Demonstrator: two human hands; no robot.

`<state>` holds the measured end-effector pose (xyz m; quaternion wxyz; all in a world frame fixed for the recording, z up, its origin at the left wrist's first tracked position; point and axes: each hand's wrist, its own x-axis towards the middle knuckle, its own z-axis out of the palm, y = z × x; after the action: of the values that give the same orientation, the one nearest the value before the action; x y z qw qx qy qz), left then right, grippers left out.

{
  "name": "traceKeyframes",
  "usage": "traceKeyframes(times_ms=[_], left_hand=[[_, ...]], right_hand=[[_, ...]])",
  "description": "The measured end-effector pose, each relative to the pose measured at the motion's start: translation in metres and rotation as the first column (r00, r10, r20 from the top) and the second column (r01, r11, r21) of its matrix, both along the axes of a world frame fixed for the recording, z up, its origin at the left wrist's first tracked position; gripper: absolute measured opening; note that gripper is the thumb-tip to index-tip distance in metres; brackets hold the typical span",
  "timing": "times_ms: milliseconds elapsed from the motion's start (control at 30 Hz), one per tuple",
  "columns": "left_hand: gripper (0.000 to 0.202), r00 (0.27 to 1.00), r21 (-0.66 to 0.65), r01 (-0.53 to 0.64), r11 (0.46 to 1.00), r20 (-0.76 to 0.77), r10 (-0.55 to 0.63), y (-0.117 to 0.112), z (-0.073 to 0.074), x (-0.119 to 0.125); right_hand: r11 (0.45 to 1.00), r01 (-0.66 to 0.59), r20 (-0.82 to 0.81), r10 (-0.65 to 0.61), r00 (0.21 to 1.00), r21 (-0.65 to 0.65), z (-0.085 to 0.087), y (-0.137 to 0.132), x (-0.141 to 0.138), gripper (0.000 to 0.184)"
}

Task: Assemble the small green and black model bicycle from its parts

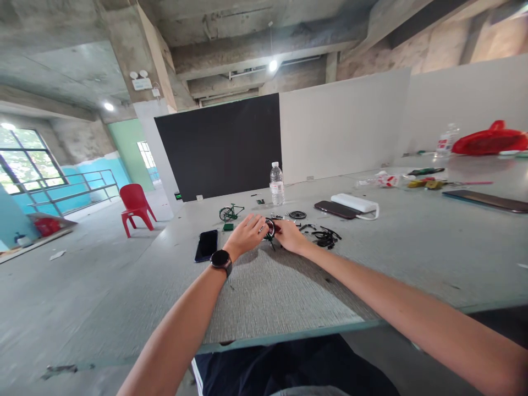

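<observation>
Between my two hands, just above the table, is a small dark miniature bicycle wheel (pixel 270 228) with thin dark parts below it. My left hand (pixel 246 235), with a black watch on its wrist, grips it from the left with bent fingers. From the right, my right hand (pixel 290 236) closes on the same piece; its fingertips are partly hidden. Beyond my left hand stands a green miniature bicycle frame (pixel 236 210) with one wheel on it, near a small green block (pixel 228 226). Another loose wheel (pixel 297 214) and several black plastic parts (pixel 325 236) lie beyond and right of my right hand.
A phone (pixel 206 246) lies left of my hands. A water bottle (pixel 276 184) stands behind them. To the right are a dark phone (pixel 336 209), a white power bank (pixel 355 203), plastic wrapping (pixel 381 179) and a dark tablet-like slab (pixel 489 201). The table's front edge (pixel 289 333) is near me.
</observation>
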<state>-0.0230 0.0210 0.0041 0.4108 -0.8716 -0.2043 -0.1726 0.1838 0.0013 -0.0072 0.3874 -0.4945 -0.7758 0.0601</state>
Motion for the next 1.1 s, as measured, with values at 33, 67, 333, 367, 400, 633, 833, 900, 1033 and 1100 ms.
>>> traceKeyframes(times_ms=[33, 67, 333, 367, 400, 633, 833, 900, 1033, 1100], left_hand=[[0.032, 1.000, 0.011, 0.002, 1.000, -0.004, -0.002, 0.0003, -0.0012, 0.0009], [0.032, 1.000, 0.020, 0.002, 1.000, -0.005, -0.002, 0.0004, -0.0021, 0.0015], [0.032, 1.000, 0.011, 0.002, 1.000, 0.024, -0.003, 0.0006, -0.0033, 0.0024], [0.031, 0.999, 0.013, 0.006, 1.000, 0.034, -0.007, 0.0006, -0.0033, 0.0026], [0.030, 0.999, 0.014, 0.005, 1.000, 0.047, -0.006, 0.0004, -0.0034, 0.0029], [0.028, 0.996, -0.019, -0.041, 0.999, 0.083, 0.043, -0.0006, -0.0057, 0.0033], [0.026, 0.991, -0.048, -0.033, 0.998, 0.130, 0.039, -0.0003, -0.0050, 0.0047], [0.025, 0.984, -0.100, -0.026, 0.995, 0.174, 0.043, -0.0020, -0.0035, 0.0045], [0.023, 0.933, -0.261, -0.012, 0.965, 0.344, 0.105, -0.0072, 0.0004, 0.0031], [0.022, 0.854, -0.378, 0.042, 0.925, 0.493, 0.163, -0.0076, 0.0023, 0.0031]], right_hand=[[1.000, -0.006, -0.001, 0.006, 1.000, 0.001, -0.0004, 0.0002, 0.0005, 0.023], [1.000, -0.012, -0.003, 0.012, 1.000, 0.000, -0.0007, 0.0006, 0.0009, 0.023], [1.000, -0.003, 0.005, 0.003, 1.000, -0.003, -0.0002, 0.0018, 0.0019, 0.021], [1.000, -0.004, 0.004, 0.004, 1.000, -0.005, 0.0000, 0.0014, 0.0020, 0.021], [1.000, -0.006, 0.004, 0.006, 1.000, -0.004, 0.0001, 0.0012, 0.0021, 0.021], [1.000, -0.006, 0.014, 0.006, 1.000, -0.002, -0.0006, 0.0017, 0.0017, 0.023], [1.000, 0.006, 0.024, -0.006, 1.000, -0.001, 0.0014, 0.0000, -0.0001, 0.022], [1.000, 0.005, 0.009, -0.005, 1.000, 0.002, 0.0028, -0.0006, -0.0011, 0.022], [0.999, 0.027, -0.048, -0.028, 0.998, -0.018, 0.0062, -0.0018, -0.0030, 0.019], [0.998, 0.056, -0.079, -0.058, 0.995, -0.032, 0.0076, -0.0025, -0.0032, 0.016]])
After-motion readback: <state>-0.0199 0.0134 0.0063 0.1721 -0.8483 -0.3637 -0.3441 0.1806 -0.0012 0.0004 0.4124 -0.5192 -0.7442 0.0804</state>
